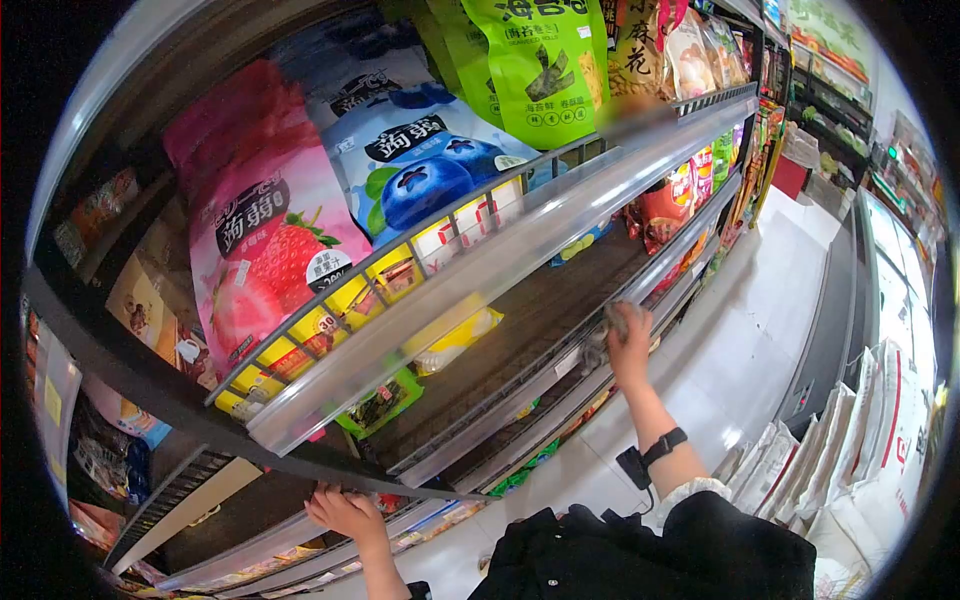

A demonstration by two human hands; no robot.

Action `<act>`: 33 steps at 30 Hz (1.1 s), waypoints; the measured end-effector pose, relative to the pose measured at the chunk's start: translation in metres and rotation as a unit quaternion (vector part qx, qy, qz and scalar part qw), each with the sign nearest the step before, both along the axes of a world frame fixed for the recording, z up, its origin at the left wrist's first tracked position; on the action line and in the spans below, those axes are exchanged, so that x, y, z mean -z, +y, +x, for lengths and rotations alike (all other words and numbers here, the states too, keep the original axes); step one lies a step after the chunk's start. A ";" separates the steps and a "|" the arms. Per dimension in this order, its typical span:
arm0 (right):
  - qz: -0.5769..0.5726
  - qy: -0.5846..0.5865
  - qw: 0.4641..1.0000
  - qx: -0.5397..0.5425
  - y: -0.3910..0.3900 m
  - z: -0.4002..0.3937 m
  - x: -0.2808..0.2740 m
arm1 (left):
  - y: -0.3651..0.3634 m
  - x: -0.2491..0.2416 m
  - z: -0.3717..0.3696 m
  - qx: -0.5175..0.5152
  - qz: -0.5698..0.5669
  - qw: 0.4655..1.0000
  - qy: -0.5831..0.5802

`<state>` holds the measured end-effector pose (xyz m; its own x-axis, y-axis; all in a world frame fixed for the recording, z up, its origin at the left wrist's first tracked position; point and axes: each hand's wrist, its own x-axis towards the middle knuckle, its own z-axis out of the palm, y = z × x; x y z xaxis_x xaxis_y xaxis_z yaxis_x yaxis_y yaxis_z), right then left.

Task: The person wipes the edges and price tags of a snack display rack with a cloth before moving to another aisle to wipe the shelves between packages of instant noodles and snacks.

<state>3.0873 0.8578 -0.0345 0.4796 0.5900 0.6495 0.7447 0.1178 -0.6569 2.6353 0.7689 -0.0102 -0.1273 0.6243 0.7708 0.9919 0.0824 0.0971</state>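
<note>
My right hand (630, 348) is closed on a crumpled grey cloth (596, 350), which lies against the clear price strip (540, 385) along the front edge of a middle shelf. Lower down, my left hand (348, 515) rests by the front of another shelf, below the dark curved rail (330, 470). Its fingers look loosely spread and hold nothing that I can see. Between the hands, on the brown shelf board (500, 355), are a green snack packet (380, 402) and a yellow-and-white packet (458, 335).
A pink strawberry bag (270, 220), a blue blueberry bag (420, 150) and a green seaweed-snack bag (540, 70) stand on the upper shelf behind a wire guard (370, 285). Folded white bags (840, 440) stand at right beside the white tiled floor (740, 300).
</note>
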 end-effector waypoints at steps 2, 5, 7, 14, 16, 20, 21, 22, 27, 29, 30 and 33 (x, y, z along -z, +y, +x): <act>-0.004 0.050 0.998 0.024 0.010 0.021 0.002 | 0.000 0.006 -0.004 -0.005 0.000 1.000 0.003; 0.005 0.058 0.995 0.082 0.032 0.059 0.025 | 0.004 0.014 -0.009 -0.013 0.002 1.000 0.005; -0.030 0.107 0.988 0.104 0.037 0.084 0.054 | -0.003 0.017 -0.015 -0.018 -0.002 1.000 0.008; -0.004 0.365 0.930 0.055 0.027 0.005 0.082 | -0.003 0.026 -0.020 -0.010 0.009 1.000 0.028; -0.011 0.384 0.923 0.031 0.007 -0.036 0.079 | -0.005 0.021 -0.015 -0.016 0.000 1.000 0.026; -0.028 0.527 0.844 -0.097 -0.029 -0.101 0.047 | -0.004 0.020 -0.015 -0.011 -0.003 1.000 0.028; 0.000 0.578 0.805 -0.137 -0.035 -0.123 0.065 | -0.005 0.021 -0.014 -0.003 0.007 1.000 0.028; 0.029 0.624 0.760 -0.176 -0.041 -0.146 0.087 | -0.007 0.013 -0.008 -0.001 -0.017 1.000 0.000; -0.043 0.778 0.555 -0.290 -0.064 -0.187 0.050 | 0.000 0.014 -0.007 0.002 -0.009 1.000 0.005; -0.080 0.849 0.420 -0.311 -0.065 -0.195 0.056 | 0.001 0.014 -0.007 -0.006 -0.007 1.000 0.016; -0.070 0.834 0.326 -0.440 -0.059 -0.199 0.102 | 0.001 0.010 -0.003 -0.003 -0.011 1.000 0.005; -0.137 0.774 0.236 -0.571 -0.058 -0.213 0.112 | 0.003 0.009 -0.002 -0.008 -0.002 1.000 0.014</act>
<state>2.8744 0.7997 -0.1467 -0.5565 0.8272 0.0783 -0.8278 -0.5440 -0.1370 2.6331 0.7719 -0.0197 -0.1155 0.6261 0.7712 0.9927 0.0990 0.0683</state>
